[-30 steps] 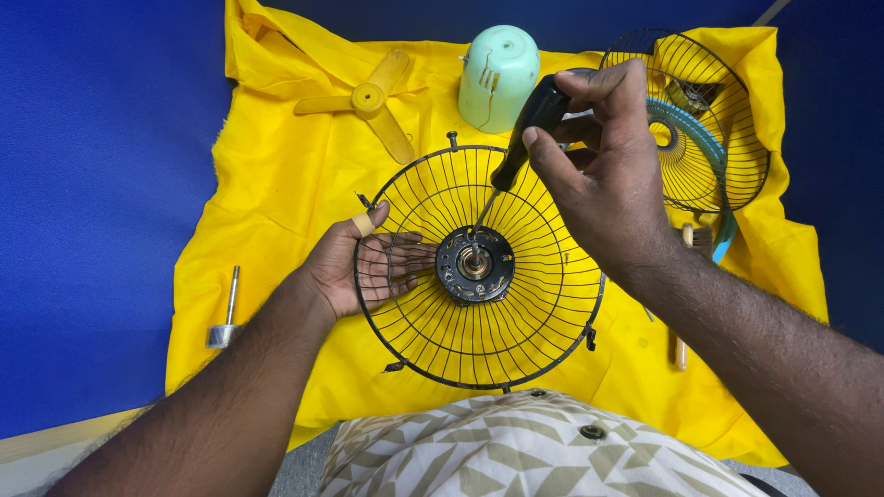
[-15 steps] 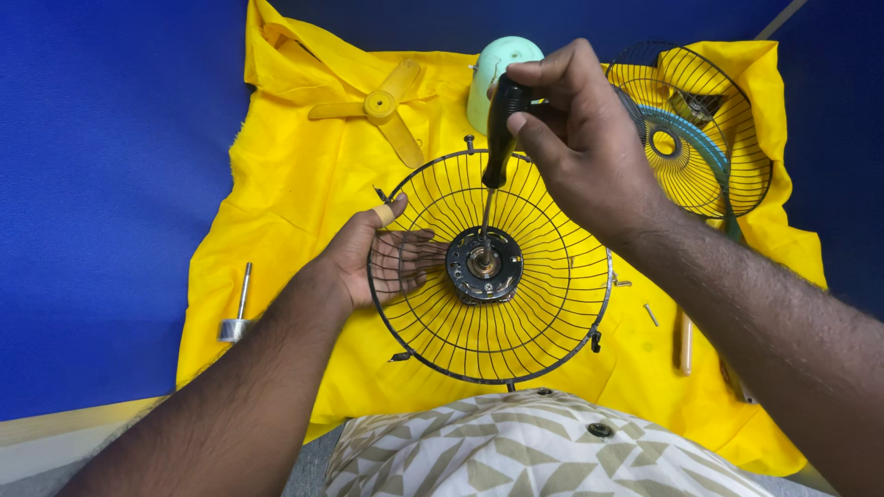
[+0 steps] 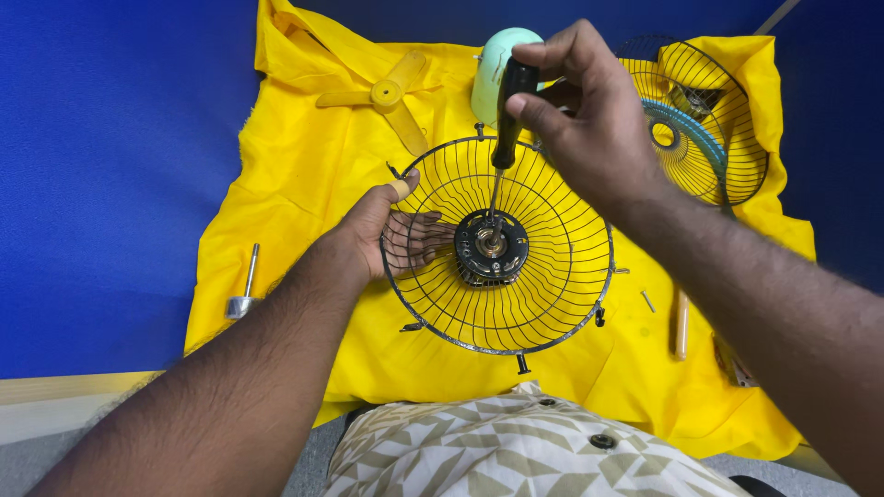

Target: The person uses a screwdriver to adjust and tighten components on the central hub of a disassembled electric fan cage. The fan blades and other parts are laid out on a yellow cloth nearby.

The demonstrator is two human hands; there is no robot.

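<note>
Upright black-handled screwdriver (image 3: 505, 138) tip sits in black wire fan guard's (image 3: 543, 304) hub.

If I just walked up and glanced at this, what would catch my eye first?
Probably the round black wire fan guard in the middle of a bright yellow cloth, with the left hand steadying its rim. Above it, the right hand holds a black-handled screwdriver upright, tip down at the dark hub. A yellow fan blade lies at the top left, and a second guard at the top right.
</note>
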